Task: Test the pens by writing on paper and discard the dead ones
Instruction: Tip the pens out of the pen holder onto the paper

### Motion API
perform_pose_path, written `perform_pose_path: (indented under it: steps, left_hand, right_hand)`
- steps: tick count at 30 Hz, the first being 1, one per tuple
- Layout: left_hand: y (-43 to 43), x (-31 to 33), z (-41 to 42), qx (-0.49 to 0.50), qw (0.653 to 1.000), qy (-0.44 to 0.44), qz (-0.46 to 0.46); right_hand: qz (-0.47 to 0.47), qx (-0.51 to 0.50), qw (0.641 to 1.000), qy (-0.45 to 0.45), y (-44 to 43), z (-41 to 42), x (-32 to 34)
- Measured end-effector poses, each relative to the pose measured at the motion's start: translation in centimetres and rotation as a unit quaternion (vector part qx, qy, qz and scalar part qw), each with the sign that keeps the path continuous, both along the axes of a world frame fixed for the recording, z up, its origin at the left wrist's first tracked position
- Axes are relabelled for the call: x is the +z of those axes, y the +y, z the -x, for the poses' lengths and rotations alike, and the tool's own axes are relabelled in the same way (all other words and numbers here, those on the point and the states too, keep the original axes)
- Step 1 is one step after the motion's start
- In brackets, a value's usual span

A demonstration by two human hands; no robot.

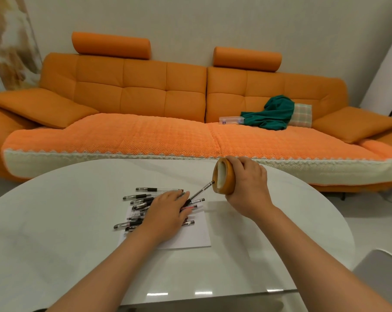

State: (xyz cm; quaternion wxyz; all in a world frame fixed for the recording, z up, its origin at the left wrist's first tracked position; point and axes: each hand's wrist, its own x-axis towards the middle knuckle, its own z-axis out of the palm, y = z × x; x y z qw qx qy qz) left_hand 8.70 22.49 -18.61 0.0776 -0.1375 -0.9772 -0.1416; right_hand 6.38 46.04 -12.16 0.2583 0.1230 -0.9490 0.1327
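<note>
Roughly ten pens (158,189), one paper (197,233), one holder (228,183).

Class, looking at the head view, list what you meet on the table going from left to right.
Pile of pens → left hand → slanted pen → orange holder → right hand.

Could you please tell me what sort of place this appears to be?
Probably a home living room: a long orange sofa with a green cloth on it stands against the wall, and before it a white oval table bears pens and paper; the right hand grips an orange pen holder.
</note>
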Motion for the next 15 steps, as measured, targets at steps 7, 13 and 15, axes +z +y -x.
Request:
perform_pose_path:
  steps: [7,13,15]
  left_hand:
    - [2.0,1.5,0.0,0.023,0.979,0.106,-0.171]
    - [0.6,1.7,0.6,0.017,0.979,0.148,-0.142]
    - [0.0,1.3,0.5,-0.001,0.986,0.120,-0.114]
  right_hand:
    - [-0.010,0.066,0.997,-0.027,-1.8,-0.7,-0.2]
    - [-0.005,0.010,0.999,-0.053,-1.0,-0.1,-0.3]
    - [0.018,-0.015,0.998,-0.066,-0.4,0.1,-0.5]
